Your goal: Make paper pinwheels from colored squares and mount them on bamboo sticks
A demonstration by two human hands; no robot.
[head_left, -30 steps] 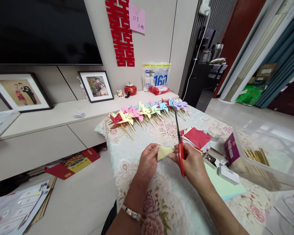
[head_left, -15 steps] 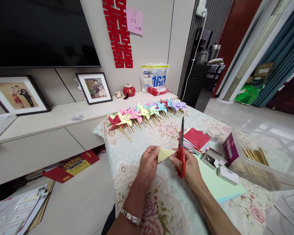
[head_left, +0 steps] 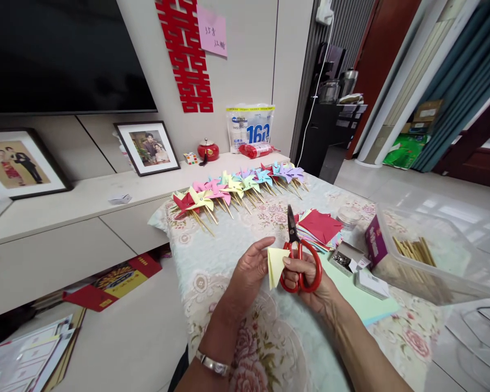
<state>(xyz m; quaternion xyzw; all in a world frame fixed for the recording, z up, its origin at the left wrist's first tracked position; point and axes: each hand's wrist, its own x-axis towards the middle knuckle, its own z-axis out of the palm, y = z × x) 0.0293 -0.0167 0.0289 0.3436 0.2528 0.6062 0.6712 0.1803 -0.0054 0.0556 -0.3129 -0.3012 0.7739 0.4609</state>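
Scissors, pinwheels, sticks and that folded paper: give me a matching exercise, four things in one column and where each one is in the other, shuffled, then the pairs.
Things:
1. scissors
2. yellow folded paper
3. paper pinwheels
4. wooden sticks

Places:
A. in a row along the far edge of the table
B. in the clear plastic box
C. in the right hand
D. pinched between the left hand and the right hand

Pairs: 1-C, 2-D, 3-A, 4-B

Home living room, television (head_left: 61, 51), framed photos (head_left: 147, 147)
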